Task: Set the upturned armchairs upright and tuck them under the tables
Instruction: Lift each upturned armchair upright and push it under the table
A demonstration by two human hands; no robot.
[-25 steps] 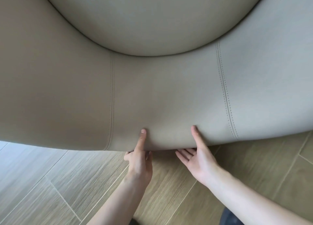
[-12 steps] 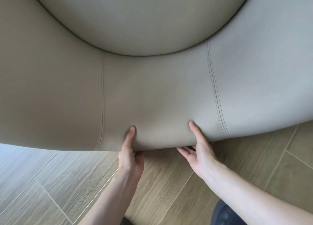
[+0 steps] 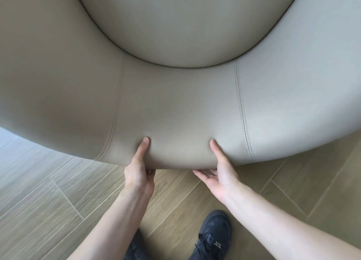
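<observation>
A large beige leather armchair [image 3: 175, 103] fills the upper part of the view, its curved padded backrest towards me and the round seat cushion [image 3: 185, 25] beyond. My left hand [image 3: 139, 171] grips the backrest's near edge, thumb pressed on top and fingers hooked underneath. A little to the right, my right hand [image 3: 220, 173] holds the same edge the same way, thumb on the leather and fingers under the rim. Both thumbs dent the padding. No table is in view.
Wood-look floor tiles [image 3: 48, 201] lie below the chair on all sides. My black shoe [image 3: 214, 236] stands on the floor just behind my hands, with a dark trouser leg [image 3: 136, 248] to its left.
The seat cushion now sits further right and lower in view, more of the chair's rim shows, and my shoe has come into sight. Both hands keep their hold on the edge.
</observation>
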